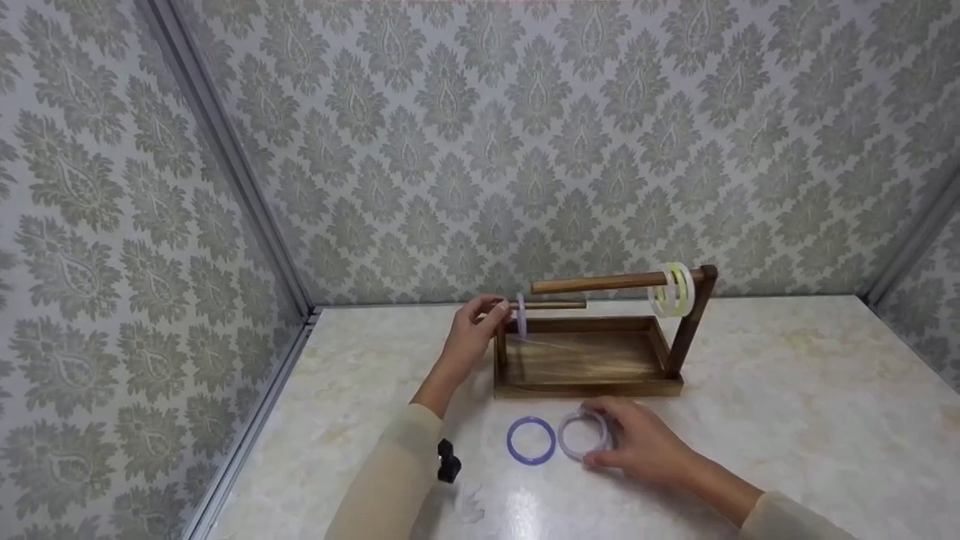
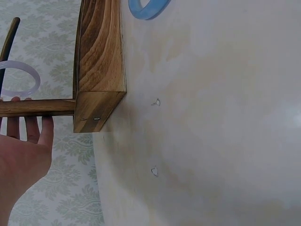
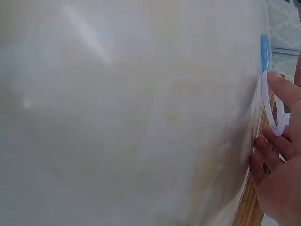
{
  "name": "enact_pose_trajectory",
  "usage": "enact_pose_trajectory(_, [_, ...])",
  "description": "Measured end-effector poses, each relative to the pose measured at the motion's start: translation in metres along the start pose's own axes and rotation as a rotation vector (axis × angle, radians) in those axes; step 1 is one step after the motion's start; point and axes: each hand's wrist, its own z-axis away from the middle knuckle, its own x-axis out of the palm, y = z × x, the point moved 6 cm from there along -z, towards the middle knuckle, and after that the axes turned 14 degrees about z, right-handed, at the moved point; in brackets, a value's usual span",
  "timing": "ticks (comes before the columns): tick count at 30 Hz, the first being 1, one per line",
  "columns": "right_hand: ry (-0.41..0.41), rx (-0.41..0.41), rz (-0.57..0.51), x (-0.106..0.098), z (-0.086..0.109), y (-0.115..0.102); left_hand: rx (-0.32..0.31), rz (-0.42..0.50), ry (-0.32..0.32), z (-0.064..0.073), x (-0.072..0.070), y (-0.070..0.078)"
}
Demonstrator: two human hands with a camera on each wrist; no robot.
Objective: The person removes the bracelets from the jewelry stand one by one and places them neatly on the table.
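Note:
My left hand (image 1: 471, 330) grips the top of the short left post on a brown wooden bangle stand (image 1: 589, 391), its thumb and fingers at the lower rod's outer end. Right beside those fingertips, a lavender bangle (image 1: 522, 324) hangs on that rod. In the left wrist view, fingers (image 2: 33, 128) reach behind the post. Down on the table in front of the stand, my right hand (image 1: 646, 444) holds a pale lavender bangle (image 1: 561, 439) between thumb and fingers. A blue bangle (image 1: 531, 460) lies flat just left of it.
Several white and yellow-green bangles (image 1: 681, 291) hang on the upper rod (image 1: 592, 283) near the tall right post (image 1: 691, 330). Behind the marbled table (image 1: 810, 420) rises a patterned wall (image 1: 480, 150). A small black object (image 1: 448, 461) shows beside the left sleeve.

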Motion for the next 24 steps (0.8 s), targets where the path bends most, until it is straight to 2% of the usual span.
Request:
enact_pose_trajectory(8, [-0.006, -0.013, 0.014, 0.005, 0.004, 0.005, -0.003, -0.003, 0.018, 0.003, 0.000, -0.004])
enact_pose_trajectory(12, [-0.008, -0.038, 0.017, 0.006, 0.007, 0.008, -0.015, 0.020, 0.006, 0.004, 0.000, -0.007])
enact_pose_trajectory(15, [-0.005, -0.042, 0.008, 0.005, 0.007, 0.010, -0.011, 0.031, -0.006, 0.004, 0.002, -0.004])
enact_pose_trajectory(24, [-0.043, -0.024, -0.020, 0.004, 0.004, 0.010, -0.002, -0.012, 0.019, 0.004, 0.002, 0.001])
